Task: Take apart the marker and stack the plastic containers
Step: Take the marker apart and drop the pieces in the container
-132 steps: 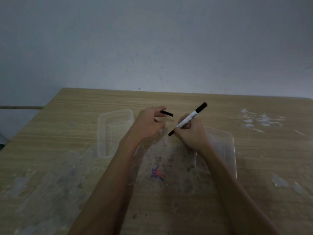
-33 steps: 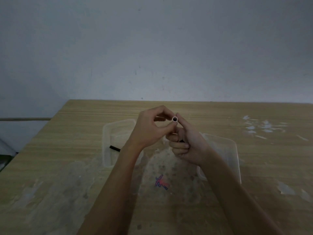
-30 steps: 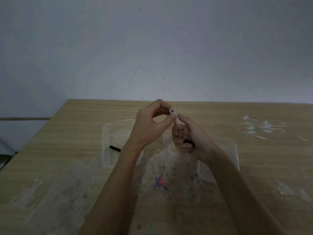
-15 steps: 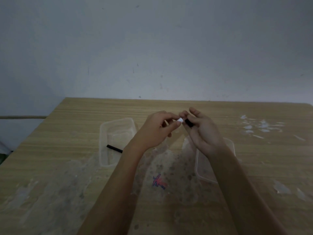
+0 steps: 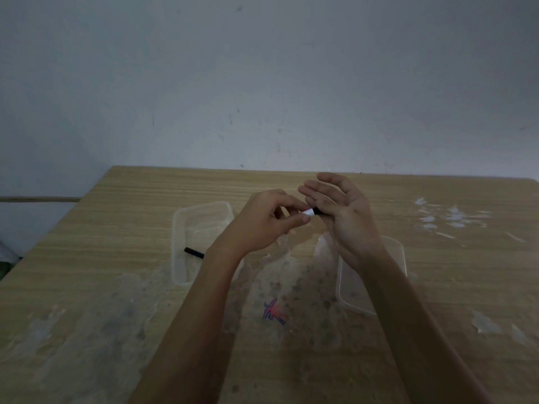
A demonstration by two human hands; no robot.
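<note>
My left hand point(image 5: 268, 225) pinches the white marker barrel point(image 5: 308, 212); only its short white end shows past my fingertips. A small black end piece point(image 5: 316, 211) sits right at that end, held by the thumb and fingers of my right hand point(image 5: 344, 217), whose other fingers are spread. Both hands hover above the table between two clear plastic containers. The left container point(image 5: 176, 243) holds a black marker part point(image 5: 194, 252). The right container point(image 5: 401, 255) lies partly under my right forearm.
The wooden table point(image 5: 102, 316) is worn, with pale patches and a red-blue scribble point(image 5: 274, 312) near the front middle. White flecks point(image 5: 449, 217) mark the far right. A grey wall rises behind the table's far edge.
The hands dropped from chest height toward the table. The marker barrel turned from pointing at me to lying sideways. My right fingers have spread while the black end piece stays at the barrel's end.
</note>
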